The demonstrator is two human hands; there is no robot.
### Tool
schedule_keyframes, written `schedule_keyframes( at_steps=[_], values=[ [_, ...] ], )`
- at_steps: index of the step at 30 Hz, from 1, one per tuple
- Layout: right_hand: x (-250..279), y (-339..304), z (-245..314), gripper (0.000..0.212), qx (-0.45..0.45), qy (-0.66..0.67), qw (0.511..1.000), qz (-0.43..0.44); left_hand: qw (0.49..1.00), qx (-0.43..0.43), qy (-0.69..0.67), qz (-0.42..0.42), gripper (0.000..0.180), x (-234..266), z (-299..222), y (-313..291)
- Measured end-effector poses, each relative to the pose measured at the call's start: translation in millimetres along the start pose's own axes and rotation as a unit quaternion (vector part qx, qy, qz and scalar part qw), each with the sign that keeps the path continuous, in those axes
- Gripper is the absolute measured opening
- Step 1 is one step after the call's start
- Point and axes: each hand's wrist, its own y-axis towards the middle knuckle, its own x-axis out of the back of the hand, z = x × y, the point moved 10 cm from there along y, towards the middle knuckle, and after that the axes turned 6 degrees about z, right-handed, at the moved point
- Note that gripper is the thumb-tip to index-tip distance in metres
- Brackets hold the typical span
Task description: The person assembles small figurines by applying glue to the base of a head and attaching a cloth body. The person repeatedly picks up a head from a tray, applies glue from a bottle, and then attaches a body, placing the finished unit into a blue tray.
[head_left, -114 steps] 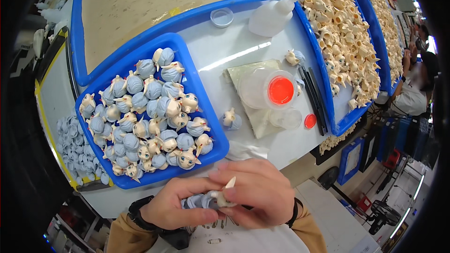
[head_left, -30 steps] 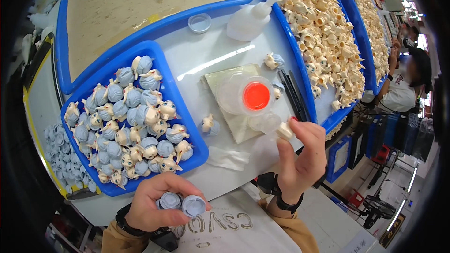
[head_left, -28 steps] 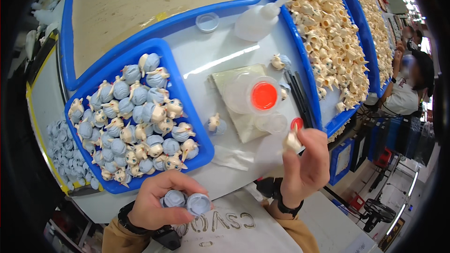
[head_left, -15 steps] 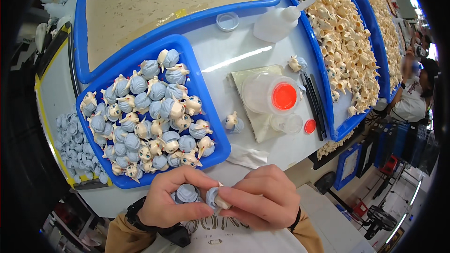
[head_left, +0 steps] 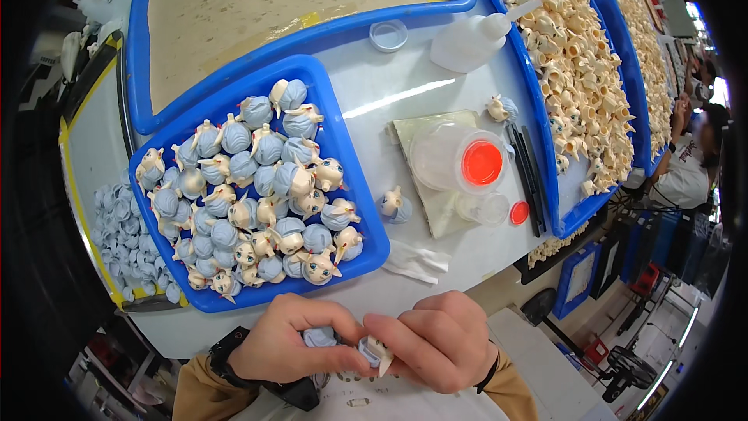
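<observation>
Close to my body, in front of my shirt, both hands meet near the table's front edge. My left hand [head_left: 292, 343] is curled around a grey-blue doll hair piece [head_left: 319, 336], partly hidden in the palm. Between the fingertips of my right hand [head_left: 440, 343] sits a small doll head [head_left: 377, 352], cream-coloured with a pointed ear and grey-blue hair. My left thumb tip reaches up against that head. Just beyond my hands stands a blue tray [head_left: 372, 253] packed with similar haired doll heads [head_left: 248, 214].
Loose hair pieces [head_left: 125, 226] lie left of the tray. A white cloth [head_left: 417, 261], a lone doll head [head_left: 396, 205], a clear tub with red contents [head_left: 444, 154], black tools [head_left: 528, 179] and a squeeze bottle [head_left: 467, 43] stand right. Another blue tray [head_left: 555, 210] holds bare heads. A person [head_left: 686, 164] sits far right.
My hands have dropped slightly. The doll head has turned in my right fingers, its ear now pointing down. The hair piece in my left hand is more covered. The view has shifted a little.
</observation>
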Motion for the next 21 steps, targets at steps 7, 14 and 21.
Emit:
schedule_keyframes(
  at_steps=[7, 14, 21],
  values=[
    [-8, -8, -6, 0.028, -0.001, 0.013, 1.000, -0.010, 0.994, 0.072, -0.034, 0.071, 0.017, -14, 17, 4],
    [0, -7, 0, 0.033, 0.030, 0.022, 0.999, -0.019, 0.997, 0.050, 0.025, 0.060, 0.019, -12, 12, 5],
    [29, -22, -37, 0.063, -0.047, 0.069, 0.996, -0.045, 0.925, -0.249, -0.286, -0.034, 0.027, 15, -8, -18]
  ],
)
